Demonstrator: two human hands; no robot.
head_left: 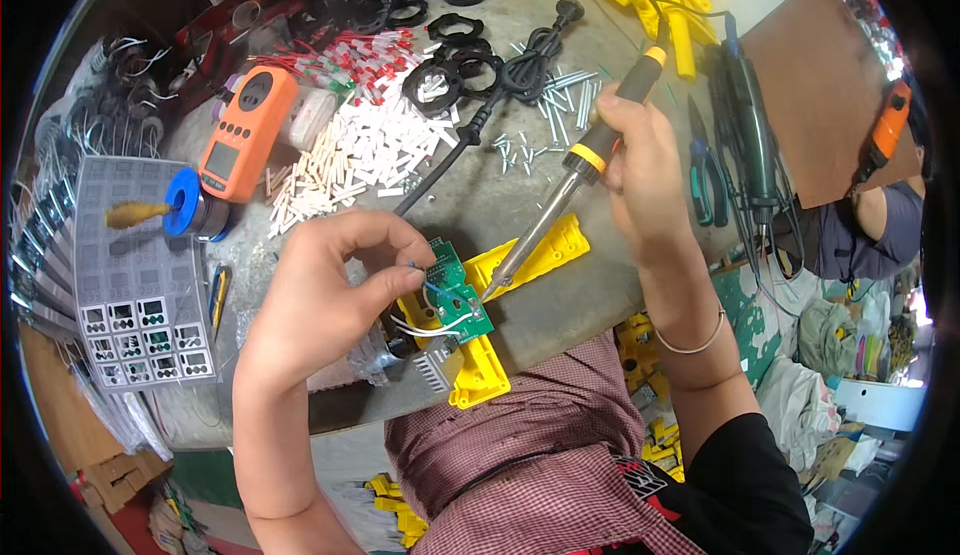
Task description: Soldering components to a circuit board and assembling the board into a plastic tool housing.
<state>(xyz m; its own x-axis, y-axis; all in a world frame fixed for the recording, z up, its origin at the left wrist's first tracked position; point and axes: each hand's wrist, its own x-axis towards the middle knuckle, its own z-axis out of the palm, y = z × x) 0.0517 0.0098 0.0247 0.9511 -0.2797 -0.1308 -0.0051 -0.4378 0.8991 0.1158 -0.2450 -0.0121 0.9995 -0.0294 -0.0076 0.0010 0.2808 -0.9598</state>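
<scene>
Our left grip pinches a blue wire at the green circuit board, lying across our yellow casing; our right grip clamps the soldering iron: if its tip slips, nearby white wires could scorch!

Bare bench right of the board leaves passage; the left hand blocks the board's left, the iron its far-right side.

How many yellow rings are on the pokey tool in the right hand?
2 on the soldering iron: lower ring by the metal shaft, upper ring by the cord. The right hand may hide more.
</scene>
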